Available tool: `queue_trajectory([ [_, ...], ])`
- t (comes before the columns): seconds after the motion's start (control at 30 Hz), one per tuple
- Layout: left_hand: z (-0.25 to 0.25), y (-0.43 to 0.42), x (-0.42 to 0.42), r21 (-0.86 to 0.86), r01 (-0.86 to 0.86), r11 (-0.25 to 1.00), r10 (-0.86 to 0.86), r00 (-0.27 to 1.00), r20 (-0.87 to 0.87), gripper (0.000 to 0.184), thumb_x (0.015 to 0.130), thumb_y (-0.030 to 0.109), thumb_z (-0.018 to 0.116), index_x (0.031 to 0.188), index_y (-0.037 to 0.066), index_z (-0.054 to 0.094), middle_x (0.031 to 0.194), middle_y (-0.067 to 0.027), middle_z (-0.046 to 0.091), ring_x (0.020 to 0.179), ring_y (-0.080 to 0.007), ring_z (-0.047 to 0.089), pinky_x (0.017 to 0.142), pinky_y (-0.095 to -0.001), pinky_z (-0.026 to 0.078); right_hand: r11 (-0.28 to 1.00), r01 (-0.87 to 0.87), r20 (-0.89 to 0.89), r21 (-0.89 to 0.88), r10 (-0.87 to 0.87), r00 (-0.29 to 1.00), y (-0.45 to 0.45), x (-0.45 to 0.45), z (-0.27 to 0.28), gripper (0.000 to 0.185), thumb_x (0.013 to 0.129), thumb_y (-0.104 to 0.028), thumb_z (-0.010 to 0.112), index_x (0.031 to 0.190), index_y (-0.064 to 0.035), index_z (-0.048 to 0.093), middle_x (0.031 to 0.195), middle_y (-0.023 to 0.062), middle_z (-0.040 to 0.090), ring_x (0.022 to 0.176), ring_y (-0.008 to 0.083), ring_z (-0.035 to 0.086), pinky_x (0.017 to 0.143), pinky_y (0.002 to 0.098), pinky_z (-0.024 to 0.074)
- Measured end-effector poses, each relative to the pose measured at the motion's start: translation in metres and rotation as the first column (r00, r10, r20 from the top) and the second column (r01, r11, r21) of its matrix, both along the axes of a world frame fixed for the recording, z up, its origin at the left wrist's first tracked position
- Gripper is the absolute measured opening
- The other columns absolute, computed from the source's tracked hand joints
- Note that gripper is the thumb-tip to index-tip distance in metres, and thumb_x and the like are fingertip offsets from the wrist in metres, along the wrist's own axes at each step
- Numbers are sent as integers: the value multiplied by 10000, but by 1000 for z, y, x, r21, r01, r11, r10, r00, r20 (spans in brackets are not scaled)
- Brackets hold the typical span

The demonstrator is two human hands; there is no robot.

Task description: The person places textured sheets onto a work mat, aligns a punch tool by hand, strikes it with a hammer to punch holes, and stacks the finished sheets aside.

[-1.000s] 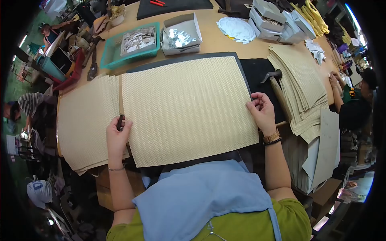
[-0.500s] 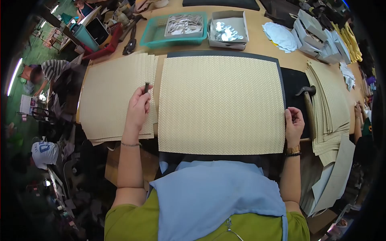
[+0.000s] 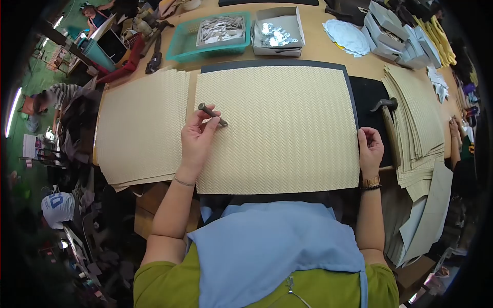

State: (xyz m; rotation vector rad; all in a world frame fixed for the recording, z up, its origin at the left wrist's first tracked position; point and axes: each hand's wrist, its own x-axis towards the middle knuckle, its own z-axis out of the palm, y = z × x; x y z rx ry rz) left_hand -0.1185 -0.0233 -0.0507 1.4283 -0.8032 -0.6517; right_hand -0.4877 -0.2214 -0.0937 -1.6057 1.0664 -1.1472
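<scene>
My left hand (image 3: 199,143) is closed around a short dark metal rod, which looks like a hole punch (image 3: 211,113). The punch tilts over the left part of a cream sheet with a woven herringbone pattern (image 3: 277,133); whether its tip touches the sheet I cannot tell. At the sheet's right edge, my right hand (image 3: 371,151) has its thumb and curled fingers pinched on the border. Beneath the sheet lies a dark board (image 3: 352,87), showing along the top and right side.
Stacks of similar sheets stand at left (image 3: 141,128) and right (image 3: 416,118). A hammer (image 3: 385,104) lies right of the board. Behind are a teal basket (image 3: 179,55), a box of shiny metal pieces (image 3: 277,51) and small white boxes (image 3: 385,33). Other people sit further off.
My left hand has moved right, from beside the left stack to over the sheet, and the punch has turned from upright to slanted. My right hand stays at the sheet's edge.
</scene>
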Motion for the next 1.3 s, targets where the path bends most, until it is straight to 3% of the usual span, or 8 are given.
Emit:
queue_trajectory([
  [0.17, 26, -32, -2, -34, 24, 999, -23, 999, 44, 296, 918, 72, 589, 1202, 10, 534, 1055, -73, 647, 927, -95, 599, 776, -226, 489, 1000, 30, -12, 2, -30, 999, 1, 3, 1, 117, 895, -118, 642, 951, -22, 606, 812, -36, 581, 696, 21, 495, 631, 167, 411],
  [0.27, 30, -79, 4, -213, 94, 972, -82, 994, 67, 277, 911, 90, 609, 1176, 30, 557, 1030, -56, 665, 904, -76, 600, 758, -215, 479, 999, 32, -5, 3, -32, 999, 2, 4, 1, 112, 893, -117, 643, 948, -26, 609, 811, -39, 581, 692, 19, 490, 628, 166, 408],
  [0.47, 16, -158, -1, -342, 66, 937, -64, 998, 17, 253, 909, 118, 619, 1153, 64, 579, 1006, -21, 675, 865, -68, 607, 751, -208, 472, 999, 43, 9, 27, -44, 999, 3, 2, 0, 111, 887, -114, 649, 942, -26, 611, 806, -41, 581, 687, 18, 487, 624, 168, 409],
  [0.8, -10, -164, 0, -282, 9, 959, -27, 998, -63, 235, 932, 148, 587, 1157, 84, 565, 1038, -15, 668, 868, -53, 608, 742, -204, 448, 997, 71, -44, 14, -70, 997, 4, 4, 3, 93, 886, -87, 639, 939, -18, 604, 808, -31, 580, 694, 26, 497, 636, 173, 414],
  [1.0, -7, -164, -1, -299, 22, 954, -17, 1000, 19, 233, 953, 129, 540, 1179, 80, 523, 1070, -32, 652, 890, -73, 610, 761, -220, 467, 997, 77, -86, 16, -75, 993, 4, 2, 5, 93, 885, -77, 637, 944, -14, 601, 813, -29, 576, 705, 28, 498, 640, 176, 414],
  [1.2, 11, -156, 6, -341, -191, 920, 89, 952, -292, 264, 975, 132, 485, 1230, 67, 461, 980, -24, 613, 889, -99, 613, 749, -231, 490, 997, 73, -76, 15, -72, 994, 4, 2, 3, 94, 888, -76, 635, 945, -11, 598, 816, -25, 573, 717, 30, 503, 646, 172, 414],
  [1.3, 7, -155, 19, -250, -97, 964, 61, 987, -148, 248, 952, 106, 526, 1192, 42, 512, 950, -17, 598, 870, -101, 610, 756, -232, 491, 997, 68, -78, 26, -66, 995, 5, 2, 5, 95, 889, -76, 634, 946, -9, 597, 817, -24, 572, 723, 30, 507, 648, 170, 415],
])
